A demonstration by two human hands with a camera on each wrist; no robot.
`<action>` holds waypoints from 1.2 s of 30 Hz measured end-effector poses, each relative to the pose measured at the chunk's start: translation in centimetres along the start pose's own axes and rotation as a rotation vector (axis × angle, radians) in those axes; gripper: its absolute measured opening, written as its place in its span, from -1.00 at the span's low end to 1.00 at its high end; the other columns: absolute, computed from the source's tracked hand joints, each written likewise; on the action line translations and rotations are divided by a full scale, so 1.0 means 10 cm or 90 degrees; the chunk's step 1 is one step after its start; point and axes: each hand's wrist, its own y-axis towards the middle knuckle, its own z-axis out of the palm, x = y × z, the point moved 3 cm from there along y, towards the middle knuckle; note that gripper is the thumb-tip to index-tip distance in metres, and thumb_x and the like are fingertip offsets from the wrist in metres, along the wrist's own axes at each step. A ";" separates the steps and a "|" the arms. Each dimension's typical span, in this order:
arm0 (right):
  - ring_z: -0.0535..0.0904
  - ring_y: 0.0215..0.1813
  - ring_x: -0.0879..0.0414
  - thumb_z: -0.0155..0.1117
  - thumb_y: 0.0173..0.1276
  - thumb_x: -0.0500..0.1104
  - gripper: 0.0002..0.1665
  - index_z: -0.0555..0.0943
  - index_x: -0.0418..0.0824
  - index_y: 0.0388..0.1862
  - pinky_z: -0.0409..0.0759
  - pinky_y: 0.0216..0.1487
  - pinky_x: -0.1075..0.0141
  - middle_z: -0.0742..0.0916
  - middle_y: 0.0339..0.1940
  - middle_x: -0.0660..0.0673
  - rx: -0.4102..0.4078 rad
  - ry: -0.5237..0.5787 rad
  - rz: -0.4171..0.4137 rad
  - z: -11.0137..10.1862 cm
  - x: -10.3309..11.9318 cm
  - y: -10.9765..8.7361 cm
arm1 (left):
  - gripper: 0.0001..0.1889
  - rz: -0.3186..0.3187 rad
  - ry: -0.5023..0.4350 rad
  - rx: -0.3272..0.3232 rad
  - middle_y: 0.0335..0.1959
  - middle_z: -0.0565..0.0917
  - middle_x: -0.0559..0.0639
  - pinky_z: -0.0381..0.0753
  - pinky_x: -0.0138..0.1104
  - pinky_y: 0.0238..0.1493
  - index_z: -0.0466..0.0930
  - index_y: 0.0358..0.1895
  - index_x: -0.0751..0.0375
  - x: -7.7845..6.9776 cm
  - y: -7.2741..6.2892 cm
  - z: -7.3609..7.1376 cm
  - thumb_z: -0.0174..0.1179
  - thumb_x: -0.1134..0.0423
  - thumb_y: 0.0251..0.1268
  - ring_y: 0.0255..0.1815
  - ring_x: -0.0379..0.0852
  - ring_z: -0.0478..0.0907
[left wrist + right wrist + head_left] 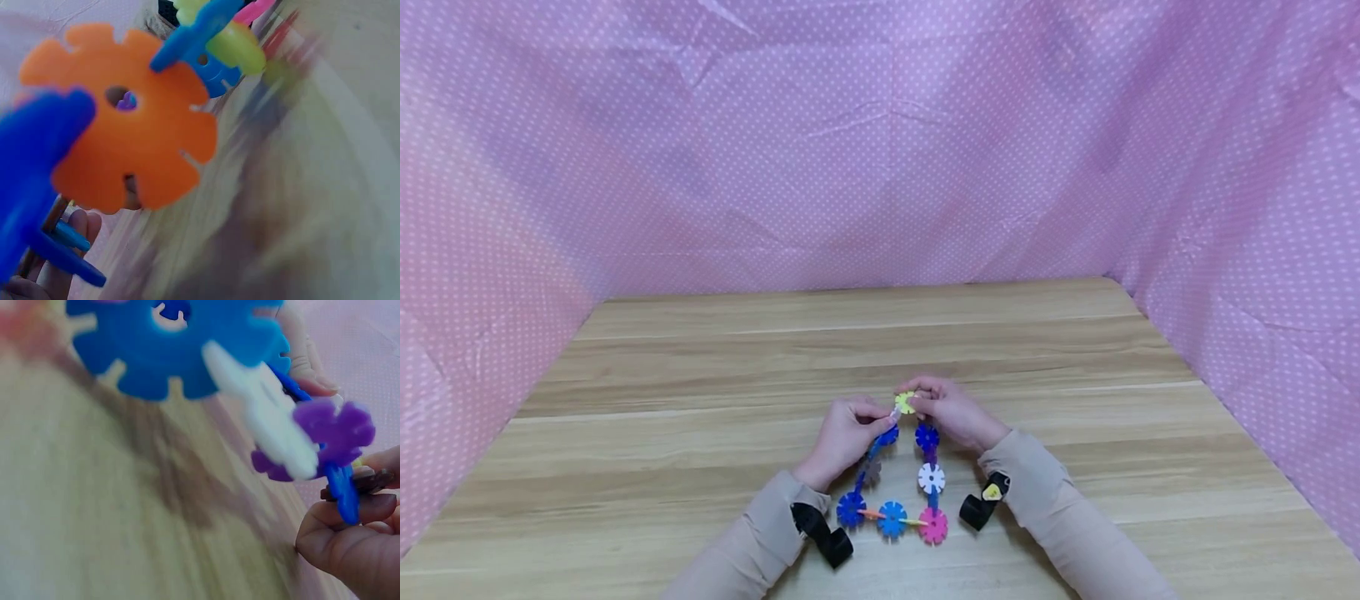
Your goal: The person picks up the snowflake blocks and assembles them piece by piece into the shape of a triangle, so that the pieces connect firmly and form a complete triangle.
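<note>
A ring of slotted, interlocking plastic discs is held up above the table. My left hand (847, 433) pinches a pale disc (896, 412) at the top of its left side, just above a dark blue disc (889, 436). Touching that pale one, a yellow disc (906, 402) sits between the thumb and fingers of my right hand (953, 412). A brown disc (374, 481) also shows at the right fingertips. The right side runs down through a white disc (932, 478) to a pink disc (933, 526). An orange disc (150, 119) looms near the left wrist camera.
The wooden table (700, 367) spreads out around both hands. Pink dotted cloth (880, 150) walls it at the back and sides. Black straps with camera mounts (823, 533) sit on both sleeved wrists, close beside the hanging discs.
</note>
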 end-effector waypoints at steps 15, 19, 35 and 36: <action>0.55 -0.16 0.10 0.16 0.32 -0.32 -0.25 0.12 -0.33 0.44 0.57 -0.04 0.35 0.63 -0.19 -0.19 0.064 -0.086 -0.042 -0.11 0.02 -0.02 | -0.83 -0.094 0.005 -0.002 -0.34 0.73 0.11 0.60 -0.42 -0.29 0.70 -0.21 0.34 0.09 0.09 -0.01 0.30 0.33 0.16 -0.37 -0.24 0.60; 0.59 -0.03 -0.01 0.21 0.21 -0.42 -0.17 0.13 -0.30 0.44 0.61 0.05 0.27 0.60 0.02 -0.33 0.077 -0.148 -0.057 -0.16 0.02 -0.02 | -0.86 -0.098 0.069 0.005 -0.37 0.73 0.06 0.59 -0.40 -0.33 0.69 -0.26 0.31 0.08 0.09 -0.06 0.32 0.31 0.14 -0.41 -0.24 0.58; 0.56 -0.27 0.16 0.25 0.28 -0.21 -0.82 0.57 -0.23 -0.15 0.56 -0.20 0.32 0.67 -0.32 -0.05 -0.014 -0.347 -0.038 -0.04 0.05 -0.02 | -0.78 -0.140 0.248 0.109 -0.32 0.64 0.06 0.62 -0.30 -0.26 0.52 -0.01 0.34 -0.06 0.20 -0.33 0.09 0.34 0.34 -0.36 -0.14 0.55; 0.55 -0.28 0.16 0.25 0.28 -0.22 -0.82 0.57 -0.23 -0.15 0.56 -0.20 0.32 0.68 -0.33 -0.05 -0.013 -0.342 -0.041 -0.03 0.05 -0.02 | -0.73 -0.148 0.219 0.106 -0.29 0.65 0.10 0.64 -0.30 -0.26 0.48 0.04 0.39 -0.04 0.23 -0.33 0.08 0.35 0.34 -0.36 -0.13 0.57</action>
